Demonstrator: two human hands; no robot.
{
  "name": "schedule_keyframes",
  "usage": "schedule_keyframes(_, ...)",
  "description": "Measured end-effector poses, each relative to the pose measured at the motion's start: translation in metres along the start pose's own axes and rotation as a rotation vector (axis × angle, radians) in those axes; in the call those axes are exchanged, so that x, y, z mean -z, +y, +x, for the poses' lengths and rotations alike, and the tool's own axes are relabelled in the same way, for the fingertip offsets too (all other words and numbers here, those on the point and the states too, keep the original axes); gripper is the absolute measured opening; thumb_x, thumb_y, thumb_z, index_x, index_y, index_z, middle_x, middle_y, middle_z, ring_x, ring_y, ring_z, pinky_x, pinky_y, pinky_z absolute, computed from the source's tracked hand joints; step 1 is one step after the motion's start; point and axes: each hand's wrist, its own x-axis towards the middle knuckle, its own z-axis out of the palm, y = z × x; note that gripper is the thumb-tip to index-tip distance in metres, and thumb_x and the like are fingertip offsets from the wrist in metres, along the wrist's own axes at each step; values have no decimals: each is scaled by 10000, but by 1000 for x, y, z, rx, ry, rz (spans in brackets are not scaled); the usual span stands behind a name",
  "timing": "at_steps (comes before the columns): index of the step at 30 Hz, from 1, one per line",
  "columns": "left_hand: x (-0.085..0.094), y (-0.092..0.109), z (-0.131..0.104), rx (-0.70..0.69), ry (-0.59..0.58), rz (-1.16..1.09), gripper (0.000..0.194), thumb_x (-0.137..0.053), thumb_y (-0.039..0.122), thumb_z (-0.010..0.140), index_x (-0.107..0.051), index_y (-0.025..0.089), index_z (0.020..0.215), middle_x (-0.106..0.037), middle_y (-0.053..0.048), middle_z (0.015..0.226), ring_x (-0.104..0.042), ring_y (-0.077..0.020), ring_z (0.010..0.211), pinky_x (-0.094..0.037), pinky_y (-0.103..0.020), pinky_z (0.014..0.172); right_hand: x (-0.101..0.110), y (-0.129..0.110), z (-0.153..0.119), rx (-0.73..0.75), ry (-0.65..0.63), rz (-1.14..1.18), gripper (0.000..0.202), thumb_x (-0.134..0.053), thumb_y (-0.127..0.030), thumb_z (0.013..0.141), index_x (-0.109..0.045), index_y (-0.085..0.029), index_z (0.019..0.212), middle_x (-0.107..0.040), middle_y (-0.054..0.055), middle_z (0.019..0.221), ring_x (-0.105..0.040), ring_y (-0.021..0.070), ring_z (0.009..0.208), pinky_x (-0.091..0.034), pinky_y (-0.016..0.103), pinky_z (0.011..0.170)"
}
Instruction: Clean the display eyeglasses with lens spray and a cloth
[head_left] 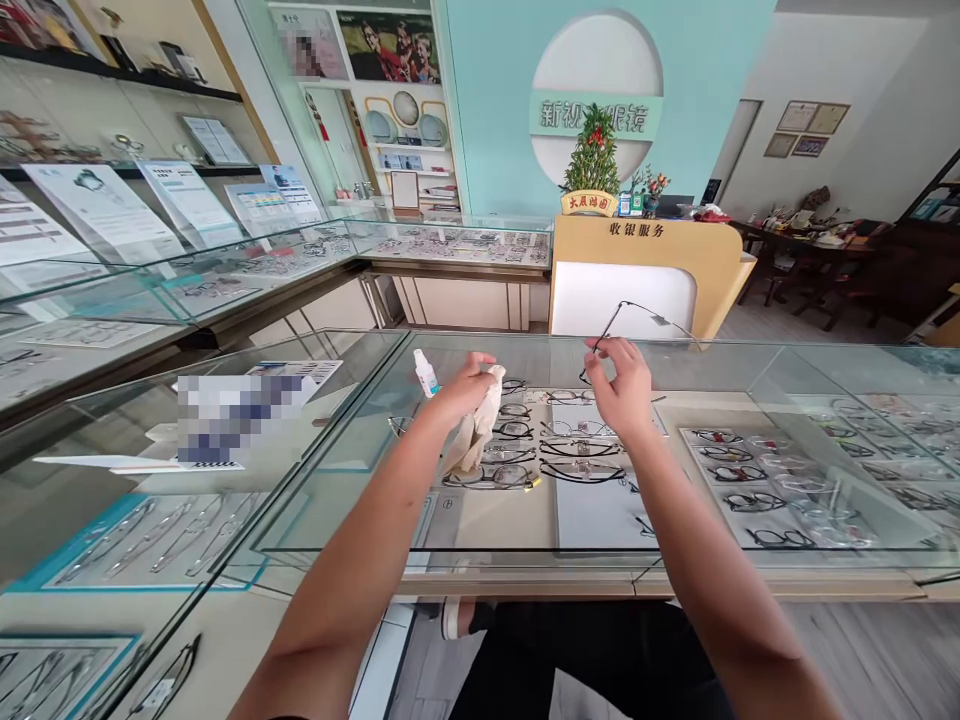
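Observation:
My left hand (466, 392) is closed on a crumpled beige cloth (480, 425), which hangs down over the glass counter top. In my right hand (624, 385) I pinch a pair of thin dark-framed eyeglasses (613, 322), raised above the counter with one temple reaching out to the right. A small white spray bottle (425, 372) stands upright just left of my left hand. Beneath both hands, rows of eyeglasses (581, 450) show at the counter, some partly hidden by the cloth and my hands.
The glass display counter (480, 549) runs across in front of me. Papers (247, 410) lie on the glass at left. More frames sit in a tray (739, 475) at right. Beyond stand another glass case (457, 245) and a yellow cashier desk (645, 235) with a plant (592, 155).

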Motion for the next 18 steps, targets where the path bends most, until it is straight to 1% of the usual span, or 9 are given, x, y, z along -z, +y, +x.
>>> schedule_keyframes(3,-7,-14,3,7,6,188,358,-641,243,897,-550,260,1243,-620,2,869,-581,-193,687,-468,-317,654,-4,3,-4,5,-26,-29,287,-511,-358,1065,-751,-220,1141,-797,117,1100,-679,316,1026,-524,467,942)
schedule_keyframes(6,-12,-20,3,-75,45,470,326,-592,244,987,-552,234,1310,-696,-66,1016,-695,-261,940,-527,-389,886,-7,3,-6,-4,-47,-43,295,-505,-357,1070,-752,-215,1146,-790,118,1083,-667,320,1015,-515,465,927)
schedule_keyframes(8,-13,-20,2,-97,41,559,302,-588,272,1018,-568,228,1316,-724,-106,1118,-707,-304,1089,-521,-432,997,-8,4,-7,-10,-60,-53,289,-505,-352,1070,-752,-221,1144,-787,117,1078,-664,323,1019,-511,466,927)
schedule_keyframes(10,-11,-18,2,-95,72,581,278,-605,331,1031,-590,228,1289,-715,-134,1216,-698,-327,1160,-520,-453,1042,-9,5,-8,-9,-60,-55,286,-505,-348,1070,-752,-226,1147,-786,116,1084,-659,325,1023,-506,469,930)
schedule_keyframes(11,-8,-16,3,-92,130,582,275,-615,356,1030,-597,225,1271,-699,-148,1265,-687,-336,1191,-518,-462,1059,-10,6,-8,-7,-57,-51,290,-501,-347,1072,-752,-225,1149,-787,116,1088,-655,325,1022,-504,469,931)
schedule_keyframes(13,0,-14,5,-68,332,587,308,-630,369,1018,-592,208,1278,-647,-186,1368,-646,-365,1285,-498,-489,1107,-11,8,-9,-11,-41,-30,305,-483,-347,1080,-753,-223,1148,-789,114,1091,-647,320,1016,-501,465,931)
schedule_keyframes(15,11,-16,9,-6,563,597,436,-659,355,987,-546,179,1369,-582,-234,1476,-568,-410,1407,-458,-524,1160,-12,9,-10,-38,-16,12,317,-466,-351,1090,-754,-227,1131,-793,109,1095,-646,313,1022,-501,457,931)
schedule_keyframes(16,17,-18,12,38,653,607,533,-683,352,963,-508,161,1429,-544,-258,1530,-521,-435,1462,-433,-544,1183,-13,9,-10,-56,-2,36,318,-460,-355,1093,-753,-230,1114,-797,107,1103,-647,310,1027,-503,452,930)
schedule_keyframes(18,28,-25,19,123,728,632,708,-730,359,915,-432,131,1516,-478,-295,1624,-439,-476,1540,-388,-582,1217,-14,9,-10,-84,26,76,322,-452,-367,1101,-745,-236,1079,-805,104,1112,-650,305,1027,-504,444,924)
